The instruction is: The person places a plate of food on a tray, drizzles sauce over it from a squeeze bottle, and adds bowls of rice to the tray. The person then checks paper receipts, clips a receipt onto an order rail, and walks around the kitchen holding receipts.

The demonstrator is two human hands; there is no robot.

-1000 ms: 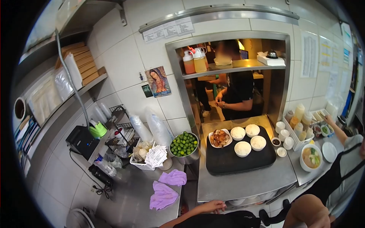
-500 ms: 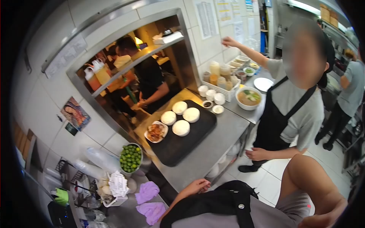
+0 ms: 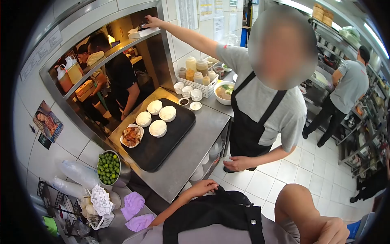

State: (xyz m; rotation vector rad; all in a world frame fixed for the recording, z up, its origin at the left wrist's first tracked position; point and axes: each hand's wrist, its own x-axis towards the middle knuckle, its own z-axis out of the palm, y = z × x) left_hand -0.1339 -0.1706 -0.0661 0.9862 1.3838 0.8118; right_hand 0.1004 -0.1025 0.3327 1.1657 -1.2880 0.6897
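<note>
1 head camera looks steeply down, fisheye, over the steel counter.

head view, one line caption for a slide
Left hand at the counter edge, near a tray of bowls.

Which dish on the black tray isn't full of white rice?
The white dish of browned meat at the tray's end nearest the bowl of limes. The other four bowls hold only white rice.

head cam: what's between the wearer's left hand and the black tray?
Only bare steel counter. The left hand sits at the counter's near edge, and the black tray with its rice bowls lies further in. Nothing else shows in that stretch.
</note>
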